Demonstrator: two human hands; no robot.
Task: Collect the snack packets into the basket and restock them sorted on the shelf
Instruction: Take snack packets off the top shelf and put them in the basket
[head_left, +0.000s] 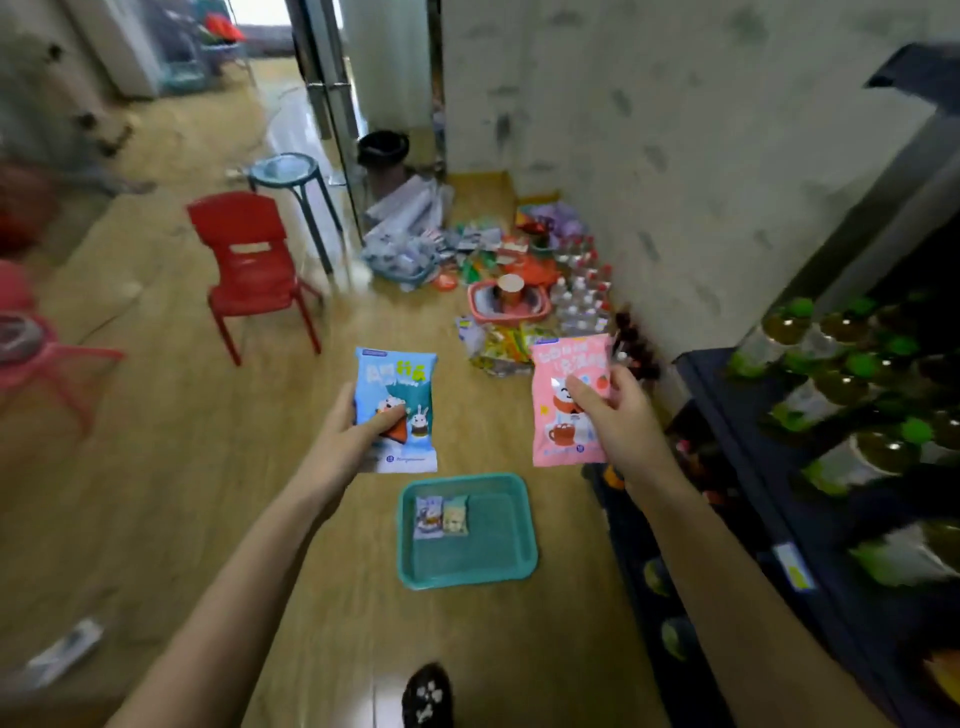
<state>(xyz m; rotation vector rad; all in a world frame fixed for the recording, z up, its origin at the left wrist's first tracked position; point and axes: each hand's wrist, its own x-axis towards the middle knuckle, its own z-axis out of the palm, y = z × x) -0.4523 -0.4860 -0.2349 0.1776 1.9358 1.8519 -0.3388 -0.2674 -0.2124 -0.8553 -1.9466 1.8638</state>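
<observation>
The left hand (353, 436) is gripping a glossy blue rectangular snack packet (397, 410), thumb across its front, while the right hand (613, 415) is pinching a matching pink plastic packet (569, 400). Both are hanging just beyond the teal plastic basket (527, 525) on the floor. Each packet's long axis is running near to far, top edge pointing far. Letting go here is risking a packet missing the rim and sliding away.
</observation>
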